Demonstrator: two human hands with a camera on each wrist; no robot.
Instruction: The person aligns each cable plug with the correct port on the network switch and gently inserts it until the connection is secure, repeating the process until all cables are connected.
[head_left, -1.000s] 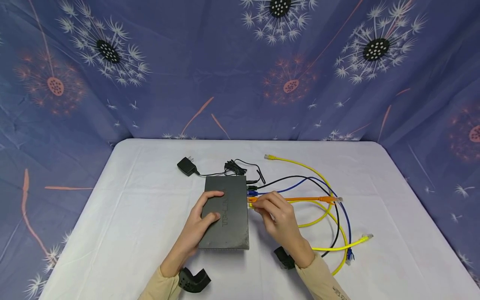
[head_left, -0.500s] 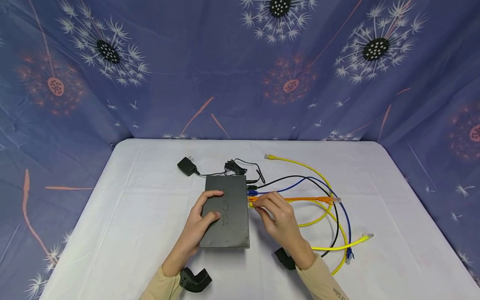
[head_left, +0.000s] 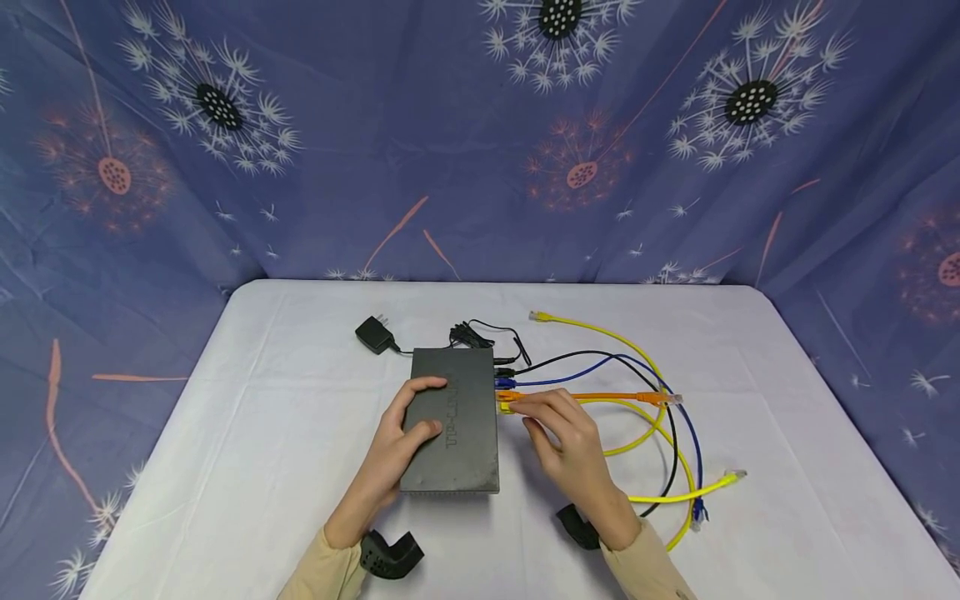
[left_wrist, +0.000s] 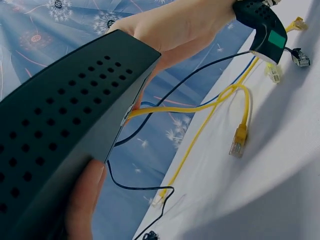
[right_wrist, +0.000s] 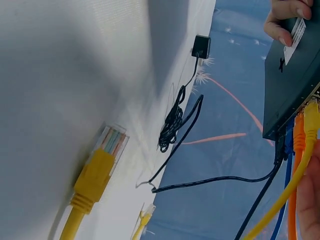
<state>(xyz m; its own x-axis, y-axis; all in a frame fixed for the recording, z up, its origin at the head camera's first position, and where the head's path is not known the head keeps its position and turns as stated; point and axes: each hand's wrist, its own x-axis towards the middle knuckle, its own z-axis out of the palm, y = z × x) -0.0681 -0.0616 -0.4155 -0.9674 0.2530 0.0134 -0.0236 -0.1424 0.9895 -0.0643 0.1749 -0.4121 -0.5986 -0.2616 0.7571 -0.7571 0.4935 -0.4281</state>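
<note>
A flat dark TP-LINK network switch (head_left: pixel 465 462) is held above the white table by my left hand (head_left: pixel 386 450). Thumb and index finger lie on its top, while other fingers (right_wrist: pixel 290 15) grip its underside. Black, blue (head_left: pixel 506 384) and orange (right_wrist: pixel 299 132) cable plugs sit in a row in its right side. Beside the orange one, a yellow network plug (right_wrist: pixel 311 117) is in a port. My right hand (head_left: pixel 573 446) is at this yellow plug, index fingertip just behind it and thumb spread apart. The yellow cable shows uncovered past the fingers in the right wrist view.
A black power adapter (head_left: pixel 375 335) with bundled cord (head_left: pixel 471 335) lies behind the switch. Cable free ends spread over the table's right side, including a yellow plug (right_wrist: pixel 95 175), an orange cable (head_left: pixel 611 397) and a blue one. Dark wrist mounts (head_left: pixel 392 557) sit on both wrists.
My right hand has drawn back slightly toward me and to the right, its fingertips loosening from the yellow plug. The switch has shifted up very slightly under my left hand.
</note>
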